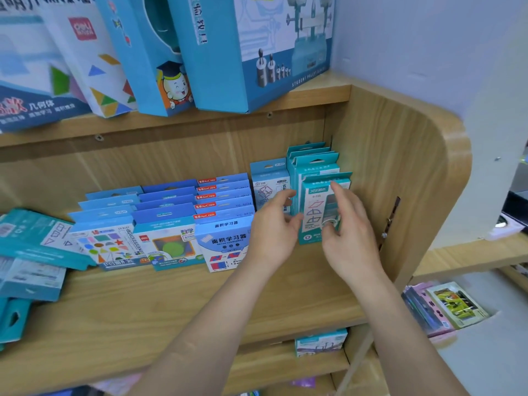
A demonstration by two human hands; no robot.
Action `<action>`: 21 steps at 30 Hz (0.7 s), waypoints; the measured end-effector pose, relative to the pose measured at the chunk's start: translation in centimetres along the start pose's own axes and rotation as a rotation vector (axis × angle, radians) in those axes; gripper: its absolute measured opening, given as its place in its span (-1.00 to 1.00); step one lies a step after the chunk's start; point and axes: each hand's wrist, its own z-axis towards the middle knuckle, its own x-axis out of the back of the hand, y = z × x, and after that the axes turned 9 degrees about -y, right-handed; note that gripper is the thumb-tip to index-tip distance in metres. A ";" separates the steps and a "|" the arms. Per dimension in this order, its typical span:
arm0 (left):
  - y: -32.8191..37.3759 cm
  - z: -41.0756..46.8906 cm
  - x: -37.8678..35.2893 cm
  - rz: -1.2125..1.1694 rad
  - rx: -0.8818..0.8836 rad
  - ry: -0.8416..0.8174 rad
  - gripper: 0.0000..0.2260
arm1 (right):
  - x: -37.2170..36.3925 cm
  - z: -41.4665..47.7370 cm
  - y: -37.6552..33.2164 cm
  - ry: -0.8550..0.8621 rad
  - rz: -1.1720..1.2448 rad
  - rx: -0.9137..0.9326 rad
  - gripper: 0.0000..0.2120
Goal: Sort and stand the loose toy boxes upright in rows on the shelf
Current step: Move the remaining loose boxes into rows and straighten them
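A teal toy box [315, 212] stands upright at the front of a row of like teal boxes [313, 161] against the shelf's right wall. My left hand [274, 224] touches its left edge with thumb and fingers. My right hand [347, 224] covers its right front, fingers curled on it. To the left stand rows of blue boxes [225, 224], [168, 232], [108, 238], and a pale blue box [268, 178] behind my left hand. Loose teal boxes [31, 252] lie flat in a heap at the shelf's left end.
The wooden shelf board [171, 304] has bare room in front of the rows. Large blue boxes [251, 47] lean on the shelf above. The rounded side panel [414, 181] closes the right. A lower shelf holds another box [320, 341]; packets [445, 307] lie at right.
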 end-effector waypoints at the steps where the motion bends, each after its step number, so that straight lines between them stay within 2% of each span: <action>1: 0.0 0.2 -0.2 -0.039 0.020 -0.042 -0.53 | -0.2 0.4 0.0 -0.005 -0.021 -0.010 -0.34; 4: 0.5 1.5 -1.2 -0.170 0.113 -0.092 -0.51 | -0.3 1.6 -0.3 -0.043 -0.091 -0.052 -0.33; 7: 0.6 2.8 -1.8 -0.167 0.173 0.036 -0.72 | 0.0 2.3 -0.7 -0.093 -0.159 -0.064 -0.34; 9: 0.6 3.0 -2.0 -0.145 0.171 0.074 -0.77 | 0.3 2.5 -0.9 -0.117 -0.175 -0.076 -0.33; 15: 0.4 3.2 -1.9 -0.065 0.130 0.086 -0.79 | 0.3 2.1 -0.7 -0.129 -0.180 -0.064 -0.36; 21: 0.2 3.1 -1.7 -0.003 0.141 0.062 -0.72 | 0.2 1.3 -0.5 -0.137 -0.101 -0.042 -0.36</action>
